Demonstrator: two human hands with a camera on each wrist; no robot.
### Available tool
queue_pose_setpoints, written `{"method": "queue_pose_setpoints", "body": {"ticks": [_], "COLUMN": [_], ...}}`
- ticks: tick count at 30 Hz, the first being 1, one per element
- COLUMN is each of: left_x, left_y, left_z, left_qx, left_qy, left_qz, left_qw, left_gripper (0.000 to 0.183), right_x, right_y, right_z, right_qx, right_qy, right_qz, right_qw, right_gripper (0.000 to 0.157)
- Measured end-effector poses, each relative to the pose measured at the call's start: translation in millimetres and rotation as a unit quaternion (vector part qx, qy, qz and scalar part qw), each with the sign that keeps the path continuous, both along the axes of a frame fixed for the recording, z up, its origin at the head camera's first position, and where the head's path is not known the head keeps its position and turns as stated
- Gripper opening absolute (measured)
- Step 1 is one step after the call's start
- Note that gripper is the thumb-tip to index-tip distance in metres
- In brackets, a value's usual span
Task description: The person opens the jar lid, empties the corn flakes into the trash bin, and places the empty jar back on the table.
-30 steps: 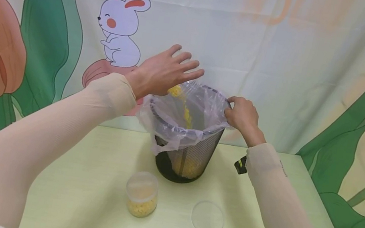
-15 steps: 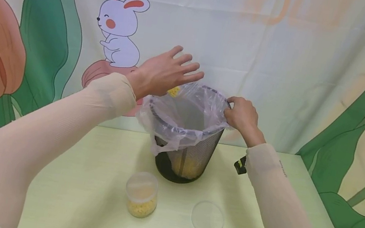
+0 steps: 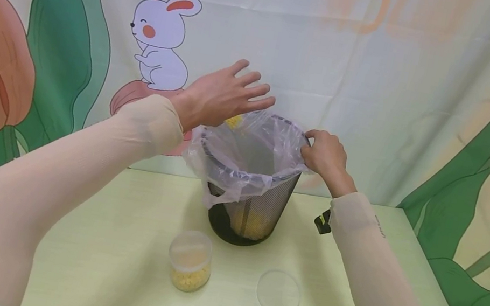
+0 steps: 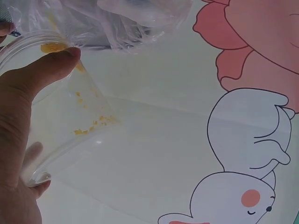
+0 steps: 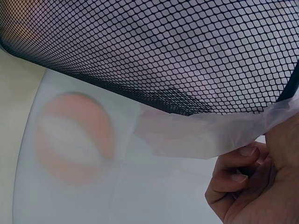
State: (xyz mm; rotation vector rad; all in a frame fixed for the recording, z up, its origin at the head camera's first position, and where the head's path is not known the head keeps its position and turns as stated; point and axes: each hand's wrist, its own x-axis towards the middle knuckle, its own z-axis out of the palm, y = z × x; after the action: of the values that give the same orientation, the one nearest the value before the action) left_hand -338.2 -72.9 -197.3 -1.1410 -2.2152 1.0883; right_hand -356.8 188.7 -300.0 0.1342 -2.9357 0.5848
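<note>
My left hand [image 3: 220, 97] grips a clear plastic jar [image 4: 70, 116], tipped over the mesh wastebasket [image 3: 278, 202]. The thumb lies across the jar near its mouth. A few yellow crumbs [image 4: 100, 122] cling inside the jar, and a small clump sits by the mouth. In the head view the hand hides most of the jar. My right hand [image 3: 327, 155] holds the basket's right rim, over the translucent bin liner [image 3: 239, 187] folded around it. Through the mesh, a yellow heap [image 3: 252, 224] shows low in the basket. Curled fingers of this hand appear under the liner in the right wrist view.
A second clear jar [image 3: 191, 255], upright and partly filled with yellow bits, stands in front of the basket on the pale green table [image 3: 89, 257]. A round clear lid [image 3: 278, 293] lies to its right. A printed curtain [image 3: 384, 90] hangs behind.
One second ago a stream of yellow bits fell from the tipped jar into the lined basket; that stream has stopped. My left hand has barely shifted and my right hand stays on the rim.
</note>
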Motion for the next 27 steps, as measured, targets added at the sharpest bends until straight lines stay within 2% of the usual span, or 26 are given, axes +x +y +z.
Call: {"method": "queue_pose_setpoints", "body": {"ticks": [15, 27], "left_x": [-0.6, -0.9], "left_y": [7, 13], "left_z": [-1.0, 0.3], "left_qx": [-0.044, -0.097], "left_qy": [0.007, 0.042], "left_qz": [-0.014, -0.041], "left_qw": [0.9989, 0.9935], "left_gripper": [0.092, 0.097], "right_x": [-0.7, -1.4], "right_y": [0, 0], "right_z": [-0.3, 0.4], "right_qx": [0.000, 0.002], "right_qy": [-0.004, -0.004], "right_qz": [0.000, -0.001], "right_qw": [1.000, 1.000], "right_gripper": [0.049, 0.050]}}
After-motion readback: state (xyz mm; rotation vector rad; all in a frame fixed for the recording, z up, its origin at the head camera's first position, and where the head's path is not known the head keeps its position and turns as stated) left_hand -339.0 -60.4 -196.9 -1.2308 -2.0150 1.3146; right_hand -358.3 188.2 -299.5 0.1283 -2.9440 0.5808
